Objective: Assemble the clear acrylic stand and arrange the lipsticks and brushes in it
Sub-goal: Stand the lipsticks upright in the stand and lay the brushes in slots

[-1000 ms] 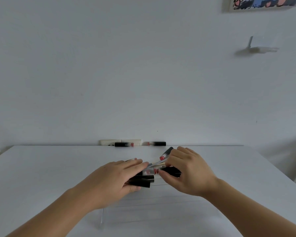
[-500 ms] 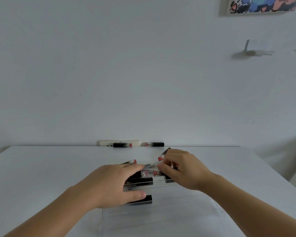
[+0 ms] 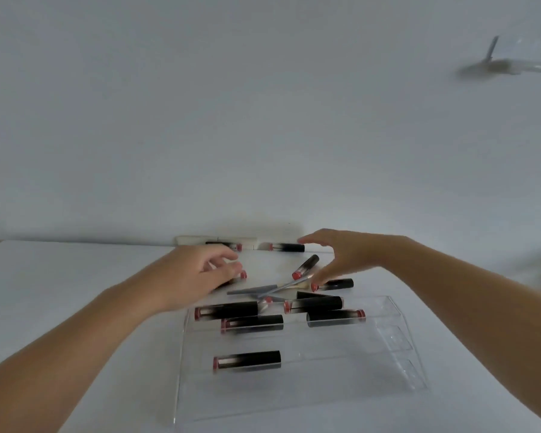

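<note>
Left hand [image 3: 197,273] and right hand [image 3: 341,257] are raised with fingers spread, nothing grasped. The white tabletop [image 3: 60,276] carries the clear acrylic stand [image 3: 388,348]. Black lipsticks [image 3: 247,359] are scattered across its steps and behind; thin brushes [image 3: 253,289] lie among them.

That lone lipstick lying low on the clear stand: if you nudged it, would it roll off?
Probably it would roll. The lipstick looks like a smooth round tube lying on its side. The stand seems to slope, and glossy acrylic likely gives little grip. A faint ridge near it might stop it, though blur makes that uncertain. It looks stiff and light to lift.
</note>
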The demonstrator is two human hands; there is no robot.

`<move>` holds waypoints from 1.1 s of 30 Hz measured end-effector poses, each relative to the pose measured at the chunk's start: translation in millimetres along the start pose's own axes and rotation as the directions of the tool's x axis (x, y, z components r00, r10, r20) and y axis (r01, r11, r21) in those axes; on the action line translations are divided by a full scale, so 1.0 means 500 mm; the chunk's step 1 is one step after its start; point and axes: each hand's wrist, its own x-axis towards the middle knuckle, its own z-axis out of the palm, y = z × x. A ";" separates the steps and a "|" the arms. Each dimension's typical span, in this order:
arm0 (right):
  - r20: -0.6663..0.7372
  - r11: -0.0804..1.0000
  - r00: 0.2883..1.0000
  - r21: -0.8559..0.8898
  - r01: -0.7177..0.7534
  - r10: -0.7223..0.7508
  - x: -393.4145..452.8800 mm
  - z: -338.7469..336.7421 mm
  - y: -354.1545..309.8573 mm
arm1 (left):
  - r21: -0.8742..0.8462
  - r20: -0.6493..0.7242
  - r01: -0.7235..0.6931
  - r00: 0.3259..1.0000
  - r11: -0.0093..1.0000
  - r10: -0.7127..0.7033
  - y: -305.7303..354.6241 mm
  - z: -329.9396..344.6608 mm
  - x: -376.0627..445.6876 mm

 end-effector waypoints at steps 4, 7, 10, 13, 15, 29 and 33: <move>0.180 0.987 0.984 -0.160 0.023 0.007 0.024 0.005 0.007 | 0.297 0.138 -0.032 0.990 0.954 -0.009 -0.046 0.025 0.056; 0.203 0.964 0.978 -0.247 0.098 -0.047 0.036 0.023 0.027 | 0.385 0.228 -0.108 0.974 0.917 0.020 -0.069 0.050 0.082; 0.157 0.955 0.983 -0.267 0.131 -0.091 0.035 0.035 0.042 | 0.407 0.231 -0.130 0.972 0.904 0.036 -0.074 0.059 0.093; 0.094 0.969 0.987 -0.203 0.144 -0.127 0.035 0.044 0.051 | 0.390 0.226 -0.152 0.972 0.908 0.066 -0.067 0.069 0.100; 0.063 0.977 0.988 -0.152 0.151 -0.143 0.036 0.052 0.054 | 0.374 0.231 -0.164 0.970 0.913 0.079 -0.059 0.075 0.105; 0.123 0.992 0.990 -0.100 0.081 -0.069 0.040 0.049 0.022 | 0.480 0.244 -0.318 0.944 0.818 0.223 -0.046 0.100 0.123; 0.152 0.983 0.986 -0.162 0.092 -0.067 0.041 0.045 -0.001 | 0.482 0.239 -0.347 0.935 0.804 0.261 -0.034 0.104 0.127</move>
